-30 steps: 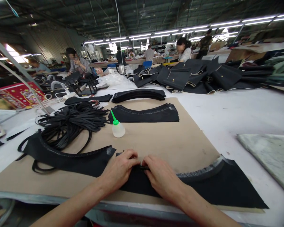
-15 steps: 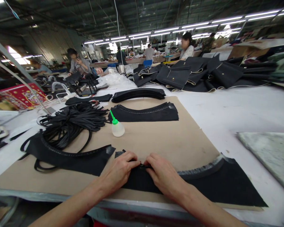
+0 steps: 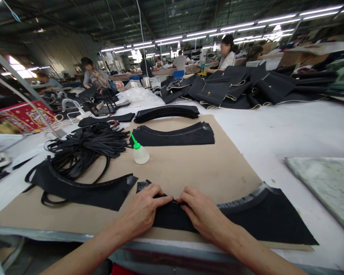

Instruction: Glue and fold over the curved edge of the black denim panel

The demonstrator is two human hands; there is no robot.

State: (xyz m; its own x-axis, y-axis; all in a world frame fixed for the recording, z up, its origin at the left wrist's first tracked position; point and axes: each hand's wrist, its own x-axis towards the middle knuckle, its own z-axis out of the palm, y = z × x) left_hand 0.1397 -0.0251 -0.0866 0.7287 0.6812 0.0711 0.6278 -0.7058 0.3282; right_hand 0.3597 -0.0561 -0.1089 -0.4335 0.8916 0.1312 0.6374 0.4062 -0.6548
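A curved black fabric piece (image 3: 263,219) lies flat along the front of the brown board, its concave edge roughened and greyish on the right. My left hand (image 3: 147,208) pinches that edge near its middle, thumb and fingers pressed together. Close beside it, my right hand (image 3: 199,208) is closed on the same edge, fingertips almost meeting the left ones. The bit of edge between the fingers is mostly hidden. To the left lies another curved black piece (image 3: 83,193) with a crimped inner edge. A squeeze bottle (image 3: 141,156) with a green nozzle stands beyond my hands.
Black strips (image 3: 94,139) lie bundled at the left. Two stacks of curved pieces sit at the back of the brown board (image 3: 183,164). A marbled slab (image 3: 323,187) rests at the right. Dark panels (image 3: 218,89) are heaped beyond; several people work in the background.
Both hands have shifted slightly along the fabric edge to the right, and the left index finger now stretches further. The view has moved a little; the other pieces stay put.
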